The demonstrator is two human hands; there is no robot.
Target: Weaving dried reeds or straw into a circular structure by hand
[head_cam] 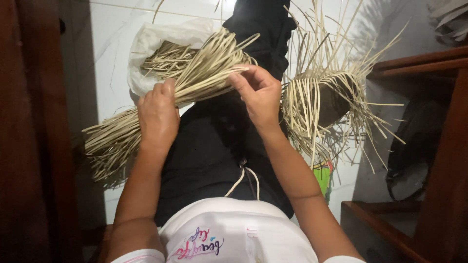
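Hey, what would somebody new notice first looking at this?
Probably the thick bundle of pale straw strips across the lap, gripped by the left hand while the right hand picks at its strands. At right sits a half-woven straw piece with loose ends sticking out everywhere.

Dim indoor light, dark edges, soft blur, floor glare.

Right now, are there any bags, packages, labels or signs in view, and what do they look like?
White plastic bag: on the floor at upper left, crumpled, holding pale straw.
Printed shirt: bottom centre, white with pink and purple lettering.
Green package: beside the right forearm, mostly hidden, bright green with red trim.
No signs or screens.
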